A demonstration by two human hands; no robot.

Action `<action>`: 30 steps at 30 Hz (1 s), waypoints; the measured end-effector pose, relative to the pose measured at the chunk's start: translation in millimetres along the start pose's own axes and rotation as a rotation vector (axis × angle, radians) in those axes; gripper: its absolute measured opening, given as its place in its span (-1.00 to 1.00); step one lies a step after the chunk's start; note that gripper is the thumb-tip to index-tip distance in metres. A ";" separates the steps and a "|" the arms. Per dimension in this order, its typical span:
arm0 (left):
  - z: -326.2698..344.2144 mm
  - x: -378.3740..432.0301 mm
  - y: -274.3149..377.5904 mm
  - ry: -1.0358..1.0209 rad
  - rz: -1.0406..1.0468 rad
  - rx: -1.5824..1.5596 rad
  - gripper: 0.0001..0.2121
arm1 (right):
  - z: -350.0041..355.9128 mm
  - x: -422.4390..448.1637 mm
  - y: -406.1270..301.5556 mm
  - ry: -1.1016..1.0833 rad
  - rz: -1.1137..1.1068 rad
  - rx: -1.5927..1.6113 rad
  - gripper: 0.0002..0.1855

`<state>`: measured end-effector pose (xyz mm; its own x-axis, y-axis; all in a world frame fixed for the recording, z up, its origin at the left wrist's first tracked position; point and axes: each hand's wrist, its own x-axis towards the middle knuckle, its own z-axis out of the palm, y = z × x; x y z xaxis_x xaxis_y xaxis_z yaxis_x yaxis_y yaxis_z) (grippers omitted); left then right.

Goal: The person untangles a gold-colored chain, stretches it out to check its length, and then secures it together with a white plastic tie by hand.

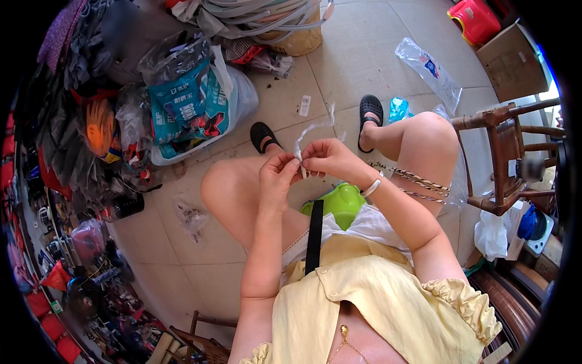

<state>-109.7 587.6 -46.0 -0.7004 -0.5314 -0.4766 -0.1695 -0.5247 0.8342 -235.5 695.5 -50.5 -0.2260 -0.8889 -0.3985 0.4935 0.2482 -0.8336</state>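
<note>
A thin white twisted strip (pixel 298 149), perhaps plastic or cloth, is pinched between both hands above my lap. My left hand (pixel 277 175) grips it between thumb and index finger. From the other side, the thumb and fingertips of my right hand (pixel 331 158) close on the same spot, almost touching the left. A loose, crinkled end curls up and away past the hands; the short lower end is partly covered by fingers. Several braided cords (pixel 420 179) lie across my right thigh. Below the hands, a bright green plastic stool (pixel 348 204) shows between my legs.
Left of my feet stands a white bag (pixel 227 98) stuffed with teal packages. Beyond it sits a tub of coiled grey hoses (pixel 277 18). To the right are a wooden chair (pixel 498 159), a cardboard box (pixel 514 63) and a clear plastic bag (pixel 429 73) on the tiled floor.
</note>
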 end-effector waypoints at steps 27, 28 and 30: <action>9.4 -2.2 -5.8 0.079 0.261 0.281 -0.67 | -0.9 0.3 4.4 0.110 -0.202 -0.435 -0.86; 8.8 -1.9 -6.1 0.079 0.261 0.281 -0.67 | -0.8 0.3 3.6 0.110 -0.202 -0.435 -0.86; 6.9 -0.6 -6.7 0.051 0.260 0.203 -0.68 | -0.8 0.4 1.6 0.068 -0.067 -0.150 -0.86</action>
<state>-113.0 596.0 -49.4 -0.7039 -0.6651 -0.2495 -0.1280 -0.2268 0.9655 -235.5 695.9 -52.2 -0.3127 -0.8786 -0.3610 0.3460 0.2485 -0.9047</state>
